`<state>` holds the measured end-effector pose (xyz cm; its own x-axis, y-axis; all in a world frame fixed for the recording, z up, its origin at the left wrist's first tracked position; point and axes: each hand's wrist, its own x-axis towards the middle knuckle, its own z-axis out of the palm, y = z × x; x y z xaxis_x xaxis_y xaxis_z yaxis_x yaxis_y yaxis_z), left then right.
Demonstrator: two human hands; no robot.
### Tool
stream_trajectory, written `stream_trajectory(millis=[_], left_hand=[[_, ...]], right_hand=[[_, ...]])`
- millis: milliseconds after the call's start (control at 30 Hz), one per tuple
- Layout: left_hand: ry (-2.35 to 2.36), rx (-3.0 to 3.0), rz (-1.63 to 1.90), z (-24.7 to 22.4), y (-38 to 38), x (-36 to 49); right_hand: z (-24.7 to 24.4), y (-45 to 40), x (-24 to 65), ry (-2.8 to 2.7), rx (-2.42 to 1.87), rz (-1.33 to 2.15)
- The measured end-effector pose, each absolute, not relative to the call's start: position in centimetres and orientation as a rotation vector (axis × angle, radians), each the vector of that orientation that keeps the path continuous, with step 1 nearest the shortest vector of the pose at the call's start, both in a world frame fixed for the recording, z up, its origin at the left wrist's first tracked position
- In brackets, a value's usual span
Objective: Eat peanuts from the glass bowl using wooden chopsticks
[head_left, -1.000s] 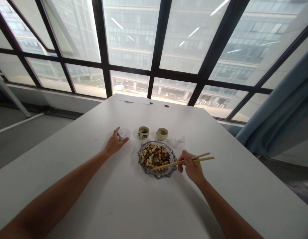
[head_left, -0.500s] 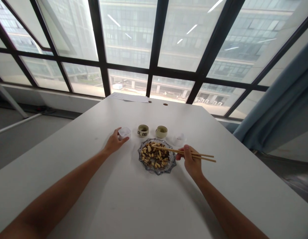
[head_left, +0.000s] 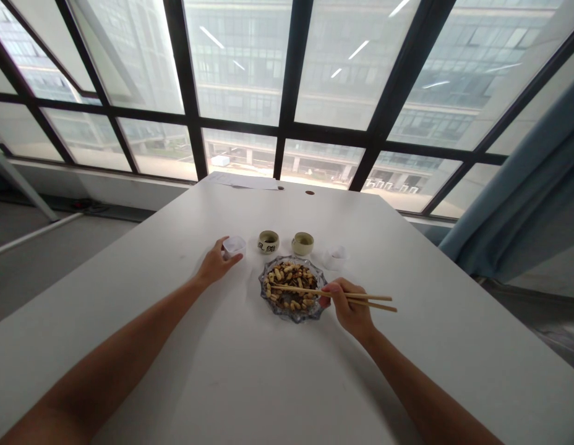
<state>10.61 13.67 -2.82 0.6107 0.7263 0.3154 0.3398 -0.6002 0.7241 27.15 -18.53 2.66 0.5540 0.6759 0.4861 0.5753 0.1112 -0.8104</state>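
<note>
My right hand (head_left: 352,306) is closed around a pair of wooden chopsticks (head_left: 370,298). Their tips reach over the left part of a scalloped glass bowl (head_left: 320,272). Peanuts in the shell (head_left: 287,272) lie in it, mixed with small dark pieces that look like seeds. At the bowl's upper left, my left hand (head_left: 216,262) grips a small clear plastic cup (head_left: 234,246) between thumb and fingers, on the table. Whether the chopstick tips pinch a peanut is too small to tell.
Behind the bowl stand two small green-glazed cups, one with black characters (head_left: 268,249) and a plainer one (head_left: 302,246). A white translucent container (head_left: 336,256) sits right of them. Papers (head_left: 245,181) lie at the white table's (head_left: 268,371) far edge, before the windows.
My right hand has moved slightly down and left, and the chopstick tips have shifted down-left over the peanuts. My left hand keeps its grip on the plastic cup.
</note>
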Motion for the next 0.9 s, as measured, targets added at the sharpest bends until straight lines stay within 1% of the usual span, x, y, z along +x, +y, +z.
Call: stream_trajectory(millis=[233, 467, 667, 900], left_hand=[[0.82, 2.228, 0.811, -2.71, 13.6, 10.59], [0.819, 2.211, 0.796, -2.71, 13.59, 10.62], [0.82, 2.22, 0.793, -2.6, 13.53, 10.62], [0.808, 2.218, 0.797, -2.85, 13.67, 10.67]], right_hand=[[2.34, -18.71, 27.19, -1.183, -1.597, 0.066], [2.11, -19.04, 26.67, -1.291, -1.678, -0.091], [2.33, -18.85, 26.63, -1.396, -1.64, -0.176], [2.74, -18.69, 26.25, -1.473, -1.629, -0.134]])
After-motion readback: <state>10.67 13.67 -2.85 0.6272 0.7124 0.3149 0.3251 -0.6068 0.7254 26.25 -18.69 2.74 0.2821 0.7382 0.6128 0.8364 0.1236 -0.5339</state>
